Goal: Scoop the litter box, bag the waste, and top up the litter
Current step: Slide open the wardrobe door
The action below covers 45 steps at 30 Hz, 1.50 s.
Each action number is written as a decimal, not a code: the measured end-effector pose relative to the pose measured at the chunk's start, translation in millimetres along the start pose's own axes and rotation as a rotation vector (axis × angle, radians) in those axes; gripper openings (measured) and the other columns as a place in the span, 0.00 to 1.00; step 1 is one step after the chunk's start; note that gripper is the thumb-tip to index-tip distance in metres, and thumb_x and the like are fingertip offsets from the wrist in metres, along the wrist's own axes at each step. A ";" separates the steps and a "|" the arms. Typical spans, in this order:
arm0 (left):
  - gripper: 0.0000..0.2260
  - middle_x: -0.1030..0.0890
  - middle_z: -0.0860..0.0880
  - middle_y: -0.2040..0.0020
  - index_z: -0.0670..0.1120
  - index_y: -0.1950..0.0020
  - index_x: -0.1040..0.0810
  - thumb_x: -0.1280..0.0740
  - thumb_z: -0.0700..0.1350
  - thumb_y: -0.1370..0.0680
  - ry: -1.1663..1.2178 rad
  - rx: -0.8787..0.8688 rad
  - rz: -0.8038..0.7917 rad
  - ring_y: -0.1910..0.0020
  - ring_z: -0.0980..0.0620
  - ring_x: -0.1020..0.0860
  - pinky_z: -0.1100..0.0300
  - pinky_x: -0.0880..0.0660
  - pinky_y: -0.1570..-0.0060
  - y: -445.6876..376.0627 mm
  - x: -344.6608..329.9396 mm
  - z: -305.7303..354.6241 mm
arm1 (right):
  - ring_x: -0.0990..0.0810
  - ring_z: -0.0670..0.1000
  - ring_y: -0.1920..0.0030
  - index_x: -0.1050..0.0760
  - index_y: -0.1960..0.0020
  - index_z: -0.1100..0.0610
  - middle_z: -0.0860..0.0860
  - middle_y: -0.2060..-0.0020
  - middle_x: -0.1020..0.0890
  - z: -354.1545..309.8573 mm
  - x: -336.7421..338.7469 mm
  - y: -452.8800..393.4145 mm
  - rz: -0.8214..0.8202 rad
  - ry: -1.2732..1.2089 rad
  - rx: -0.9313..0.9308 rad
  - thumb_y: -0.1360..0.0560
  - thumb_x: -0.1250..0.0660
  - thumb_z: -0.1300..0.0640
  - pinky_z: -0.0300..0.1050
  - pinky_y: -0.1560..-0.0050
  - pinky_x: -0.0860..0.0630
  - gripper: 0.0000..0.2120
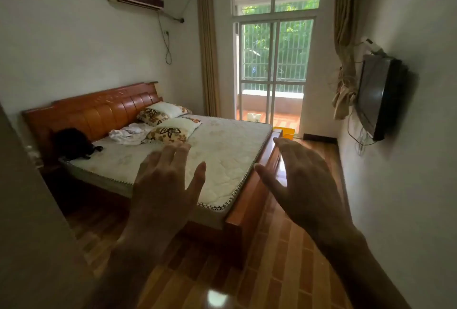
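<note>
- Wooden floor [284, 254] runs from the doorway past the bed [222, 150] toward the balcony door [272, 71] at 12 o'clock.
- Both hands are raised in front of the camera, empty: the left hand [163, 185] at 7 o'clock with fingers straight and spread, the right hand [304, 180] at 5 o'clock likewise flat and spread, touching nothing.
- No litter box, scoop, waste bag or litter sack can be identified. A yellow container [284, 132] sits on the floor past the bed's far corner at about 1 o'clock, and a pale object [254, 117] lies beyond the glass; what either is cannot be told.
- By my reading, scooping has not begun; this is the approach stage.
- The next move calls for walking along the passage between bed and wall at 1 o'clock to locate the box and scoop.
</note>
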<state>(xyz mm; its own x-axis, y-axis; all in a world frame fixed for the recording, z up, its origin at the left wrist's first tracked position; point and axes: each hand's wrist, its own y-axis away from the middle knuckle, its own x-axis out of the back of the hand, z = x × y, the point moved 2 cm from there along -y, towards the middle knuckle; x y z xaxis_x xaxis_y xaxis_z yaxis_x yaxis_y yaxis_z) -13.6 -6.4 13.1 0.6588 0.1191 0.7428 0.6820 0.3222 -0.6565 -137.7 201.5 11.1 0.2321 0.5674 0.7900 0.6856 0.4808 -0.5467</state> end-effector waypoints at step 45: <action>0.27 0.21 0.46 0.30 0.46 0.27 0.27 0.48 0.62 0.16 -0.599 0.676 0.153 0.29 0.46 0.25 0.46 0.29 0.28 -255.2 -163.4 -367.5 | 0.39 0.48 0.22 0.43 0.19 0.49 0.48 0.21 0.37 -241.1 -411.6 -479.9 -0.215 -0.426 0.811 0.22 0.54 0.28 0.46 0.25 0.43 0.39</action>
<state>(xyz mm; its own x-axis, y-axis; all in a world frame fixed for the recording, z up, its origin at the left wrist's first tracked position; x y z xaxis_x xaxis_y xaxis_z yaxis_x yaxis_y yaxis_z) -178.6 -453.3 11.2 0.3236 0.6122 0.7215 0.1453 0.7213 -0.6772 -395.9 -423.9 15.1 -0.2261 0.5318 0.8161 -0.0427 0.8316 -0.5537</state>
